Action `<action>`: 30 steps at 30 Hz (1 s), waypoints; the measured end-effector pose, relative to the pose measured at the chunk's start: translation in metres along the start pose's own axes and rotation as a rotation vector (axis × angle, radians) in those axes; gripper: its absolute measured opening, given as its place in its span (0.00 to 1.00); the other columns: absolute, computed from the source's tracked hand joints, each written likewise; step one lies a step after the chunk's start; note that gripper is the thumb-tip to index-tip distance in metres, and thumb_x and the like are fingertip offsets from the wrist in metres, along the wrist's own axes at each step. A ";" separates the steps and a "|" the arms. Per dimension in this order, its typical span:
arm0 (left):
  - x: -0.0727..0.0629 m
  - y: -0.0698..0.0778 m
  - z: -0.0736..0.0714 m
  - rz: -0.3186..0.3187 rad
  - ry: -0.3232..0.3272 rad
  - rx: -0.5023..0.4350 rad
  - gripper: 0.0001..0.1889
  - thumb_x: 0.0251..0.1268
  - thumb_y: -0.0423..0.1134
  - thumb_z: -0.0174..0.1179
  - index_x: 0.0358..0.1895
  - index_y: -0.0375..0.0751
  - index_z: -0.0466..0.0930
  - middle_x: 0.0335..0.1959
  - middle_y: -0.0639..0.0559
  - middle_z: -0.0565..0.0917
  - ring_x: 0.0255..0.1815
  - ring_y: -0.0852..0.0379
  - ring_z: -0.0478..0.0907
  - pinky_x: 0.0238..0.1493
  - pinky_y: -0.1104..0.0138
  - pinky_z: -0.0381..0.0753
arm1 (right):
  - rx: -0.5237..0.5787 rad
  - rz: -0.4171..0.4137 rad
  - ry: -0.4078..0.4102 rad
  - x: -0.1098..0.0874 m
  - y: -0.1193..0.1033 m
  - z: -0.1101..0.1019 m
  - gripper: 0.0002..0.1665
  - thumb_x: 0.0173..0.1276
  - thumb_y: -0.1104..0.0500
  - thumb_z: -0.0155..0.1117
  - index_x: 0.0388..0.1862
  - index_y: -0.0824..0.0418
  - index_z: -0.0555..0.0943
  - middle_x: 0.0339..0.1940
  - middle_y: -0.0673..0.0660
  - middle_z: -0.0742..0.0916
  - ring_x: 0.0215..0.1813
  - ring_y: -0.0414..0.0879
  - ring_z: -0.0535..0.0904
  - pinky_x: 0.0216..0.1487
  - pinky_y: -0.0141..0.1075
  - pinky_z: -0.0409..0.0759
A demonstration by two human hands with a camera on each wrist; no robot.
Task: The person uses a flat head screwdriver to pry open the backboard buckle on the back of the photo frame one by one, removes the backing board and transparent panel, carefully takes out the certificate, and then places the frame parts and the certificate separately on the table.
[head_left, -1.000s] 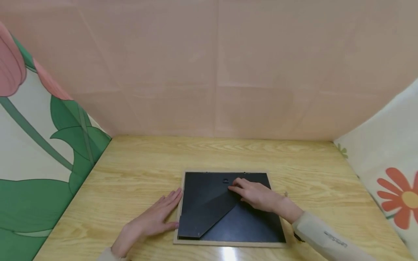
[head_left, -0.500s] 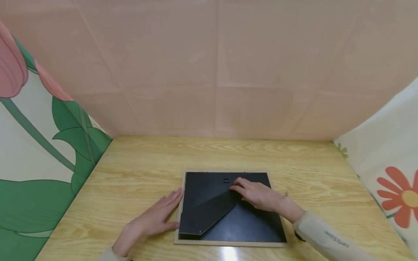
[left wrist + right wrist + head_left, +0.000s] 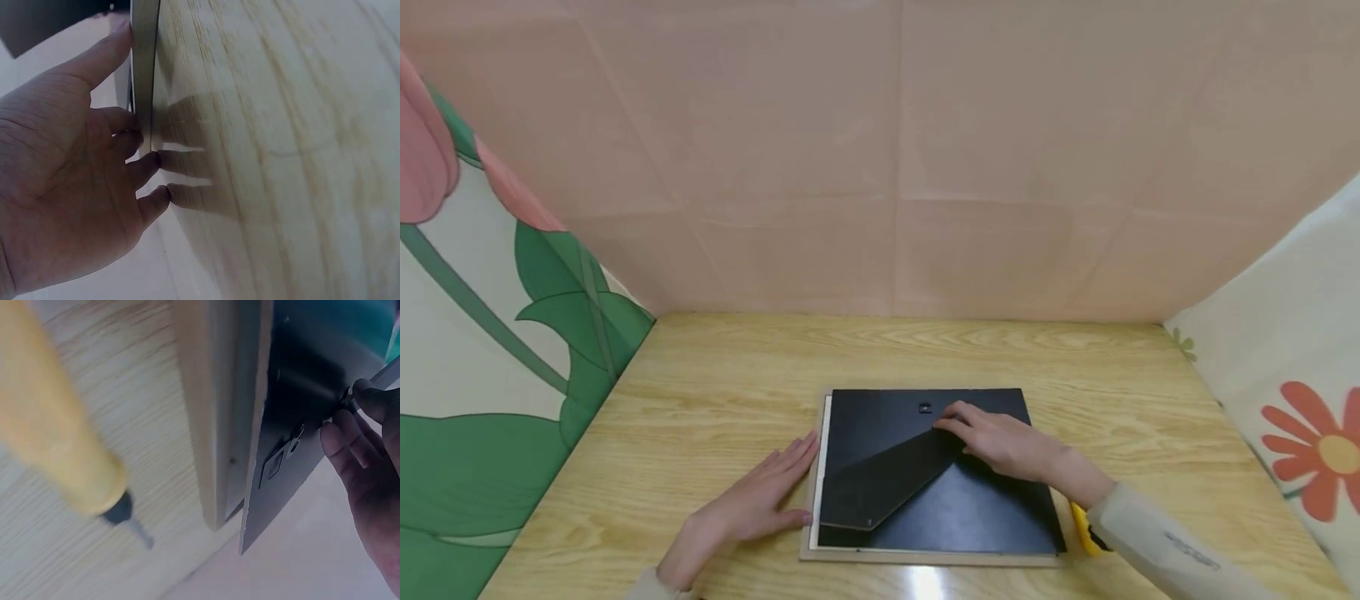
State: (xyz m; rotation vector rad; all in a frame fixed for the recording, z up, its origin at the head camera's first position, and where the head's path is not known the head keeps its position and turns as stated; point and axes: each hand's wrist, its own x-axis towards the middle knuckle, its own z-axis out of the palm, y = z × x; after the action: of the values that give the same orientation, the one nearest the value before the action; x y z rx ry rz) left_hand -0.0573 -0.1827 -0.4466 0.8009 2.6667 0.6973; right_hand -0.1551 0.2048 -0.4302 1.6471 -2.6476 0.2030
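A picture frame (image 3: 808,547) with a pale wooden border lies face down on the table. Its black backing board (image 3: 992,517) sits shifted right and tilted up out of the border, exposing a white strip along the left side. In the right wrist view, a gap shows between the backing board (image 3: 265,515) and the wooden frame (image 3: 200,419). My right hand (image 3: 1007,444) pinches the black easel leg (image 3: 880,487) near its hinge, the leg standing slightly away from the board. With fingers straight, my left hand (image 3: 752,500) rests against the frame's left edge.
A yellow-handled screwdriver (image 3: 69,437) with a black collar and metal tip lies right of the frame, partly hidden by the right sleeve (image 3: 1157,537) in the head view. A pink cloth wall (image 3: 887,167) rises behind the wooden table (image 3: 722,375).
My right hand has moved slightly up and right, lifting the backing board out of the frame's border. The easel leg has swung further from the board. My left hand has stayed in place.
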 end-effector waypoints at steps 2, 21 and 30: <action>0.000 0.001 0.000 -0.007 -0.005 0.003 0.48 0.63 0.54 0.61 0.77 0.38 0.44 0.78 0.43 0.43 0.76 0.41 0.44 0.71 0.46 0.47 | 0.000 0.016 -0.009 -0.005 0.001 -0.001 0.29 0.66 0.63 0.66 0.65 0.61 0.72 0.59 0.56 0.74 0.49 0.44 0.77 0.41 0.32 0.81; 0.001 0.000 0.001 -0.008 -0.024 0.003 0.47 0.64 0.58 0.57 0.77 0.37 0.44 0.78 0.43 0.42 0.76 0.41 0.44 0.71 0.46 0.47 | -0.034 -0.025 0.024 -0.032 0.010 0.007 0.31 0.62 0.64 0.69 0.65 0.62 0.74 0.57 0.60 0.75 0.50 0.47 0.76 0.40 0.33 0.81; -0.001 0.000 -0.001 0.000 -0.010 0.006 0.47 0.64 0.55 0.60 0.76 0.36 0.44 0.77 0.42 0.43 0.76 0.40 0.44 0.71 0.46 0.47 | 0.109 0.163 0.191 -0.047 0.014 -0.017 0.29 0.60 0.68 0.70 0.62 0.63 0.76 0.51 0.59 0.78 0.38 0.41 0.78 0.32 0.31 0.80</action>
State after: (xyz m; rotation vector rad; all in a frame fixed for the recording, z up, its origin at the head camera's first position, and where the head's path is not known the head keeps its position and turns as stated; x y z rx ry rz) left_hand -0.0568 -0.1834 -0.4459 0.8033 2.6613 0.6834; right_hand -0.1474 0.2550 -0.4189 1.3583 -2.6649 0.4900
